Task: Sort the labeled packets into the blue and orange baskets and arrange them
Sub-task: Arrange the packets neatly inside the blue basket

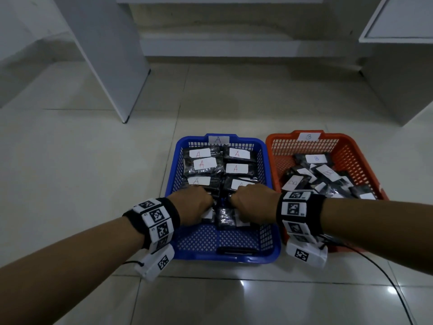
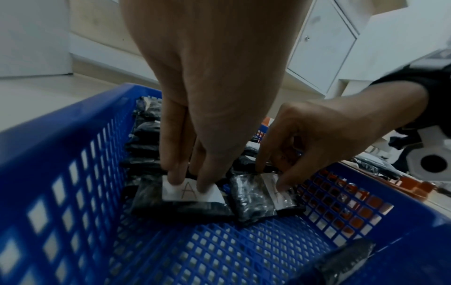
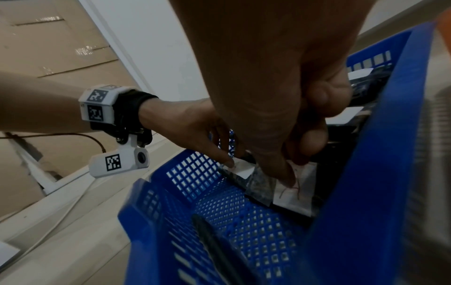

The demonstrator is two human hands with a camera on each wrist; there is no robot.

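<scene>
The blue basket (image 1: 225, 258), tagged A, holds two rows of black packets (image 1: 205, 164) with white "A" labels. The orange basket (image 1: 271, 146), tagged B, holds a loose heap of "B" packets (image 1: 316, 158). Both hands are inside the blue basket at its nearest row. My left hand (image 1: 194, 205) presses straight fingertips (image 2: 176, 179) onto the label of an A packet (image 2: 195, 204). My right hand (image 1: 253, 202) pinches a neighbouring A packet (image 2: 253, 200), thumb (image 3: 289, 181) on its label and fingers curled at its far edge. The hands hide most of these two packets in the head view.
The baskets sit side by side on a pale tiled floor. A white cabinet panel (image 1: 112, 66) stands at the back left and another cabinet (image 1: 398, 78) at the back right. A black cable (image 1: 384, 275) trails over the floor near the orange basket.
</scene>
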